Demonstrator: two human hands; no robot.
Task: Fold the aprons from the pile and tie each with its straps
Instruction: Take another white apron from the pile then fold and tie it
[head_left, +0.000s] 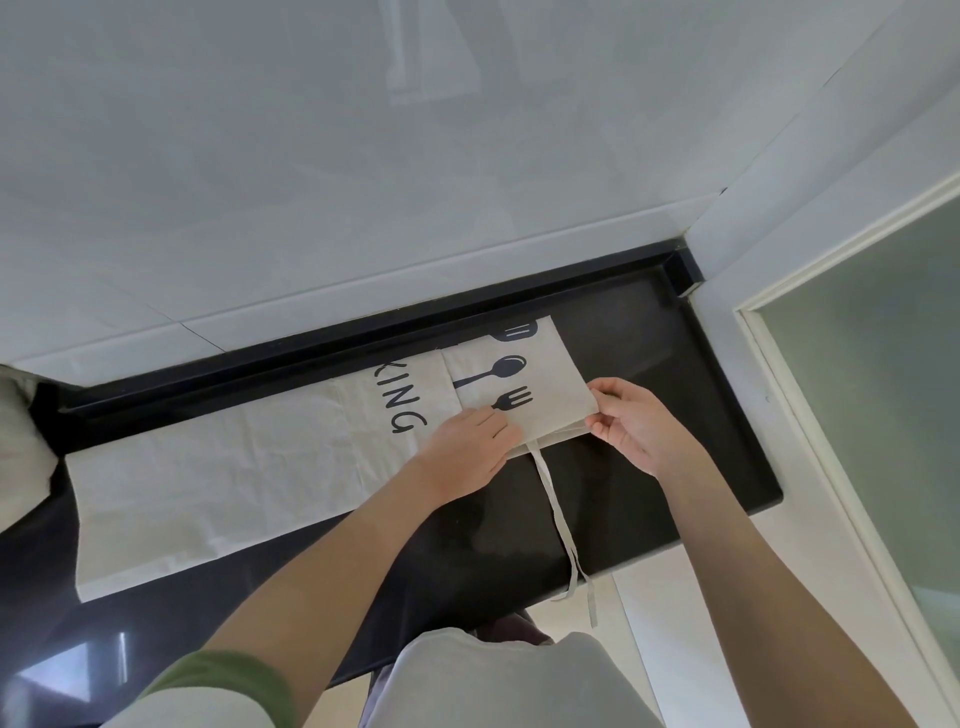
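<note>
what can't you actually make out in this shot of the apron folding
- apron lettering, head view: only "KING" shows; the folded flap covers the rest.
- straps: where they attach is hidden under the flap and the left hand.
- pale cloth, left edge: cut off by the frame; can't tell if it's the pile.
- right hand: pinches the flap's corner; fingertips beneath hidden.

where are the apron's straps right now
In the head view, the straps run from the folded end of the apron, between the left hand and right hand, across the black counter and dangle over its near edge.
</note>
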